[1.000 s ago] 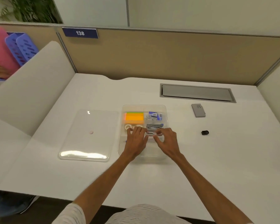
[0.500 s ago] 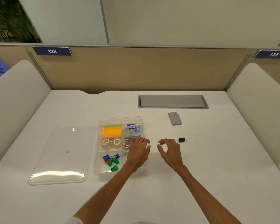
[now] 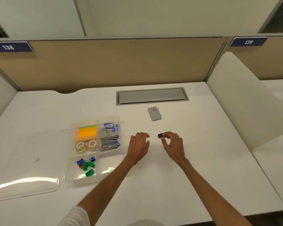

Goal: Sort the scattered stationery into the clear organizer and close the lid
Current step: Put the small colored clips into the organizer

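Contact now: right hand (image 3: 174, 145), black piece (image 3: 160, 136).

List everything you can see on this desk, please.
Desk: one, white, between beige partitions.
Organizer: one, clear, desk left of centre, open.
Lid: one, clear, flat, left of the organizer.
Notes: one pad, orange and green, back-left compartment.
Tape rolls: two, clear, in front of the notes.
Staple boxes: a few, blue-white and grey, back-right compartment.
Staplers: several, silver, middle-right compartment.
Sharpeners: about six, blue, green, red, front-left compartment.
Grey case: one, loose on the desk.
Black item: one, small, at the right fingertips.
Hatch: one, grey, set in the desk.
Left hand: flat, right of the organizer.
Right hand: curled at the black item, grip unclear.
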A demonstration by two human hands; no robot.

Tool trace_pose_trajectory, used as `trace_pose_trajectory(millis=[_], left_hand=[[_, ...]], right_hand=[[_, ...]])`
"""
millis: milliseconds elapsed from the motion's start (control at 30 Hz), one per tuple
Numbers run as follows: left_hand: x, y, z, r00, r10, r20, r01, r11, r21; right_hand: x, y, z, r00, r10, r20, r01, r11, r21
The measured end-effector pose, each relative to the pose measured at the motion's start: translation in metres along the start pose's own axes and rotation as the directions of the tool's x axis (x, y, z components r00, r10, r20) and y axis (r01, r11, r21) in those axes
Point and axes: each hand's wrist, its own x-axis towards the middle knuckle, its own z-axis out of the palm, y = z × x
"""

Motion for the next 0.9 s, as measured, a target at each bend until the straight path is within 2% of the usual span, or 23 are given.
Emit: trace_pose_trajectory(millis=[300, 500, 900], left_hand=[[0.040, 0.034, 0.033, 0.983, -0.107, 0.150, 0.126, 0.985, -0.120], [0.067, 0.044, 0.047, 0.962, -0.144, 0.232, 0.172, 0.979, -0.109], [0.069, 0.030, 0.056, 0.963, -0.196, 0.183, 0.227, 0.959, -0.169]], right_hand=[[0.023, 0.037, -0.012, 0.992, 0.073, 0.103, -0.074, 0.997, 0.004], [0.047, 0.046, -0.007, 0.987, 0.068, 0.144, -0.071, 0.997, 0.020], [0.084, 0.040, 0.019, 0.972, 0.071, 0.226, -0.082, 0.996, 0.040]])
